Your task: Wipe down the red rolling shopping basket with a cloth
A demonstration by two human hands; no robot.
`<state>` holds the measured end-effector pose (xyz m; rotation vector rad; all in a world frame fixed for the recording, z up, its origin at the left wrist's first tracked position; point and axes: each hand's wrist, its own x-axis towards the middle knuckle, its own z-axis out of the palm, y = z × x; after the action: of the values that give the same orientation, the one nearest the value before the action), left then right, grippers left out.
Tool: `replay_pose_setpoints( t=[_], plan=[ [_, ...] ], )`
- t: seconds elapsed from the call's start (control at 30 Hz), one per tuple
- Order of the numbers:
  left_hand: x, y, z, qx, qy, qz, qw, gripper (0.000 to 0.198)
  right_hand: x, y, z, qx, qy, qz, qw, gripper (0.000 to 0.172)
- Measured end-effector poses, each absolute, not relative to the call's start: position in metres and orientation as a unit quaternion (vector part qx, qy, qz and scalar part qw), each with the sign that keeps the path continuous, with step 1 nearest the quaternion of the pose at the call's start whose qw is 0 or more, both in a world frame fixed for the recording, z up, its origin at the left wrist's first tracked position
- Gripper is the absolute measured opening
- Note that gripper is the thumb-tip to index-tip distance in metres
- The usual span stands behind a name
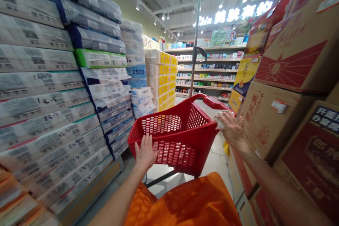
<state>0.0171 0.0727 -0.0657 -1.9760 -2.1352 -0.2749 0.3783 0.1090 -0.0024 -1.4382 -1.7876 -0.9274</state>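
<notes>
Loosely spread, flat against the near wall of the basket (pixel 174 152) with the left hand (pixel 145 152); curled shut with the right hand (pixel 233 129) around a cloth (pixel 217 122) at the right rim. Hemmed in by packs (pixel 53 95) left of the fingers, cartons (pixel 278 113) right, orange fabric (pixel 185 201) beneath the wrists. Basket between both sets of fingers, touching each.

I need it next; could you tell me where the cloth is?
Head view, right of centre: cloth in the right hand, on the red basket rim, by the boxes.
</notes>
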Motion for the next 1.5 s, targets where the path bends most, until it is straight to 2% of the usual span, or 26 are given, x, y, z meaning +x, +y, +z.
replay_pose_setpoints(
  t=[0.1, 0.27, 0.5, 0.73, 0.83, 1.07, 1.27, 1.43, 1.5],
  plan=[
    [0.019, 0.073, -0.062, -0.667, -0.734, -0.084, 0.095, 0.066, 0.368, 0.111, -0.006, -0.556, -0.675, -0.346, 0.339, 0.033],
    [0.020, 0.072, -0.058, -0.669, -0.734, -0.069, 0.096, 0.066, 0.337, 0.110, -0.012, -0.484, -0.774, -0.314, 0.259, 0.043],
    [0.024, 0.074, -0.058, -0.664, -0.738, -0.066, 0.097, 0.067, 0.405, 0.122, 0.001, -0.573, -0.648, -0.357, 0.352, 0.034],
    [0.025, 0.072, -0.052, -0.671, -0.734, -0.058, 0.086, 0.068, 0.337, 0.104, -0.015, -0.499, -0.748, -0.325, 0.293, 0.041],
    [0.024, 0.071, -0.052, -0.674, -0.731, -0.054, 0.091, 0.067, 0.351, 0.105, -0.009, -0.498, -0.754, -0.327, 0.277, 0.044],
    [0.029, 0.075, -0.058, -0.675, -0.729, -0.065, 0.092, 0.068, 0.399, 0.120, -0.004, -0.554, -0.662, -0.359, 0.354, 0.033],
    [0.031, 0.073, -0.054, -0.684, -0.722, -0.054, 0.090, 0.068, 0.365, 0.121, -0.012, -0.481, -0.760, -0.336, 0.281, 0.039],
    [0.036, 0.076, -0.056, -0.677, -0.728, -0.064, 0.088, 0.070, 0.409, 0.134, -0.002, -0.553, -0.658, -0.359, 0.365, 0.034],
    [0.038, 0.076, -0.057, -0.674, -0.731, -0.069, 0.084, 0.070, 0.404, 0.133, -0.005, -0.542, -0.666, -0.359, 0.365, 0.034]
  ],
)
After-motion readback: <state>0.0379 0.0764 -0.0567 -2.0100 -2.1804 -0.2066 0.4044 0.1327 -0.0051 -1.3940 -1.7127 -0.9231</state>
